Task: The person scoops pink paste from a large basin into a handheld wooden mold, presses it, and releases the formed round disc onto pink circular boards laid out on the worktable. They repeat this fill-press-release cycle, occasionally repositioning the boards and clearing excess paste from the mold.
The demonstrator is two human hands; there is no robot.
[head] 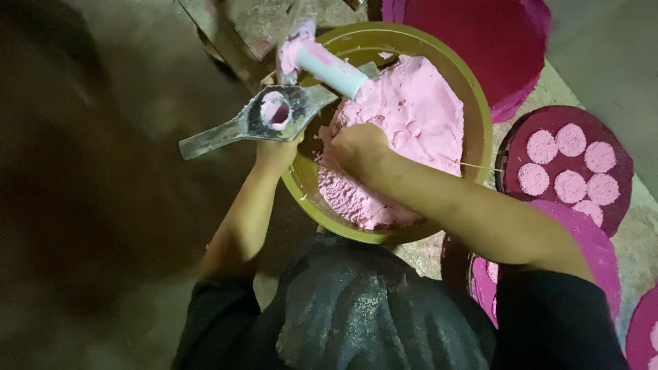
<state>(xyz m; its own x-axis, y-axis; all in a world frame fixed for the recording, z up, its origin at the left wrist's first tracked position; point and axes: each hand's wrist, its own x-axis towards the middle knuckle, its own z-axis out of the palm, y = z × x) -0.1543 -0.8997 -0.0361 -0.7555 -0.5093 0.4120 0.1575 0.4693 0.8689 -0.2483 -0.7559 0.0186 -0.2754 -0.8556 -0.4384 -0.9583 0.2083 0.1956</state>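
Note:
A yellow-green basin [480, 103] holds a mound of pink powder [411, 116]. My right hand [358, 149] is sunk into the powder near the basin's left side, fingers closed in it. My left hand [276, 152] holds a flat metal mould [264, 118] from beneath, at the basin's left rim. The mould has a round hole filled with pink powder. A white cylinder [327, 66] smeared pink lies across the basin's top left rim, touching the mould.
Round dark-pink trays lie to the right; one tray [613, 199] carries several pink powder discs [570, 140]. A large magenta tray [480, 34] is behind the basin. More trays [596, 253] overlap at lower right. Bare concrete floor lies to the left.

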